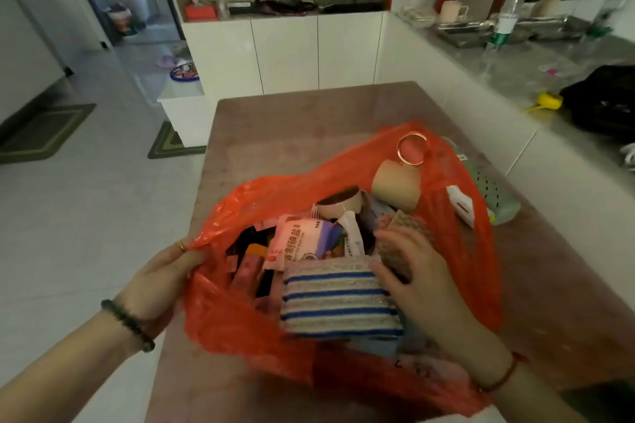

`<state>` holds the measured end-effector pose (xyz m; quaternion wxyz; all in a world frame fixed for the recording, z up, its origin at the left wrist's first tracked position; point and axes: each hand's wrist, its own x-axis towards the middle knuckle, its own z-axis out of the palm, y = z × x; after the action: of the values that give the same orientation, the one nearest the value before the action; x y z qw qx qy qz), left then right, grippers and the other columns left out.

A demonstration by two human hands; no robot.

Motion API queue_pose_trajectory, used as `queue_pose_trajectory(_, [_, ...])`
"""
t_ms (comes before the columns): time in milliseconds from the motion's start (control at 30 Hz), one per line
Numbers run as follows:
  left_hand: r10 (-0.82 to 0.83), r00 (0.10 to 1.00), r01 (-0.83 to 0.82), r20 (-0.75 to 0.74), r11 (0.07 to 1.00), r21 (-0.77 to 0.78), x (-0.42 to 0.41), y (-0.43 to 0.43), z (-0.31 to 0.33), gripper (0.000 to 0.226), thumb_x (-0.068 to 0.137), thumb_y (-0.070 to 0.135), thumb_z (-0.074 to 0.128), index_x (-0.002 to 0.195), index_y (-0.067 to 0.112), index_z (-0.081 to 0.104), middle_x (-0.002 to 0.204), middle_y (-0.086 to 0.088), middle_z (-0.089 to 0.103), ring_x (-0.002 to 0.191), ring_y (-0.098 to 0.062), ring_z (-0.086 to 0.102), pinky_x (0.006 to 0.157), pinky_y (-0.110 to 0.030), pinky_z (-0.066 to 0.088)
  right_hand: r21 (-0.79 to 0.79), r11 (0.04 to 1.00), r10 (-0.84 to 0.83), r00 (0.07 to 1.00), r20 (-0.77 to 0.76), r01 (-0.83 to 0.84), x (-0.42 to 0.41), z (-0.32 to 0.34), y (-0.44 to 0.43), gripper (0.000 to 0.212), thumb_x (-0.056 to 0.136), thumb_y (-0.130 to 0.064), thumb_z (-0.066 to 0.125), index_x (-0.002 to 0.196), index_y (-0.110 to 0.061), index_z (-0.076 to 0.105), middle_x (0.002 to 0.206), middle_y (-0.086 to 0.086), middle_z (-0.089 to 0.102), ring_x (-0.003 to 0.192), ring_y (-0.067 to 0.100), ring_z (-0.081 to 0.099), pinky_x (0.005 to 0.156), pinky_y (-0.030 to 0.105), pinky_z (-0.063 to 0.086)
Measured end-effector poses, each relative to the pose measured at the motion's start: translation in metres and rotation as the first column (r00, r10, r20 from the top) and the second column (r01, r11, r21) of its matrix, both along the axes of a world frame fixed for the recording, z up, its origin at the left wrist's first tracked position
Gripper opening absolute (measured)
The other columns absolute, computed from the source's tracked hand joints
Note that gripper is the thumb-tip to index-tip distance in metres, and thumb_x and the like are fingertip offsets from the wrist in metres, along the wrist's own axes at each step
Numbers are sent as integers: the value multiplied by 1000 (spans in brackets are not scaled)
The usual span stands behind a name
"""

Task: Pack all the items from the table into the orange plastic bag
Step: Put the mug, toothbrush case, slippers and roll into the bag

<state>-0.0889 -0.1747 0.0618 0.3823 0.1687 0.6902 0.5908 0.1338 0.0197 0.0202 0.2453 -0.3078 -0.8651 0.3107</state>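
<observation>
The orange plastic bag (pixel 343 347) lies open on the brown tabletop (pixel 292 120), its mouth spread toward the person and its near edge close to the tabletop's front edge. The left hand (pixel 161 278) has its grip closed on the bag's left rim, pinching the plastic and holding the mouth open right at the tabletop's left edge. The right hand (pixel 415 271) is inside the bag's right side, its grip half curled on a small woven scouring pad (pixel 402 233), beside a blue-and-white striped sponge cloth (pixel 336 299) that lies across the top of the contents.

Deeper in the bag sit a pink salt packet (pixel 292 244), a roll of brown tape (pixel 340 204), a tan mug (pixel 395 187) lying on its side, and a round gold-rimmed mirror (pixel 410 149) near the far rim. A white object (pixel 460 204) and a pale green perforated item (pixel 494 192) show through or just beyond the bag's right wall; which cannot be told.

The far half of the tabletop is bare. A white cabinet wall (pixel 285 55) stands beyond it, a grey counter (pixel 515 69) with a plastic bottle (pixel 505 17) runs along the right, and tiled floor (pixel 86 216) lies open on the left.
</observation>
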Motion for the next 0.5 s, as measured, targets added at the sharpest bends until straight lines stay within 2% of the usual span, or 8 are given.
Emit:
queue_pose_trajectory(100, [5,998,-12,56,992,124,0,-3,10,24,94,11,38,95,7,61,67,-4,74,56,-13,69,51,-22,57,363,881,-355,931,85,303,24,4,33,83,71,-27,74,140,-13,31,146,19,32,135,36,29,109,50,27])
queue_pose_trajectory(167, [1,998,-13,64,984,177,5,2,21,25,93,13,39,80,9,60,49,1,66,40,-7,61,40,-14,50,324,856,-495,821,284,404,34,14,62,99,70,-31,74,146,-13,13,150,25,21,138,41,22,109,56,22])
queue_pose_trajectory(233, [21,999,-31,49,977,213,8,9,30,36,93,14,39,59,10,48,33,5,50,24,-2,43,30,-7,35,225,873,-488,757,434,433,39,20,90,82,76,-23,68,142,-10,22,137,25,42,127,40,41,99,49,36])
queue_pose_trajectory(300, [6,1000,-7,5,976,218,7,14,37,43,94,20,38,53,11,37,30,7,38,21,-2,30,28,-5,24,62,895,-427,806,409,442,43,30,111,35,82,-9,58,117,-3,55,90,21,67,87,29,65,70,33,47])
queue_pose_trajectory(333, [3,1000,0,-15,975,222,5,16,43,46,95,23,38,50,12,36,30,7,34,21,-3,26,29,-6,20,-59,890,-408,848,339,452,44,40,120,19,83,-2,51,98,-2,64,61,13,66,61,19,65,55,26,45])
queue_pose_trajectory(400, [1,999,8,-35,968,249,-4,22,52,50,94,25,37,45,13,37,30,7,31,20,-1,21,29,-5,17,-406,809,-410,903,130,425,47,70,139,28,79,10,34,72,-4,57,34,-1,47,24,4,37,30,17,30])
queue_pose_trajectory(467, [16,999,-4,-37,952,306,-9,33,67,44,96,24,32,53,14,33,31,9,32,22,2,15,26,-7,17,-768,601,-370,929,-22,221,46,105,153,28,68,12,24,63,-12,37,33,-1,35,23,4,11,29,12,12])
queue_pose_trajectory(500, [25,998,-6,-53,943,332,-13,41,75,41,97,22,29,57,15,31,31,10,33,24,1,15,25,-8,19,-828,542,-312,949,-40,144,44,122,159,29,69,11,22,62,-15,31,32,0,33,30,4,4,32,13,6])
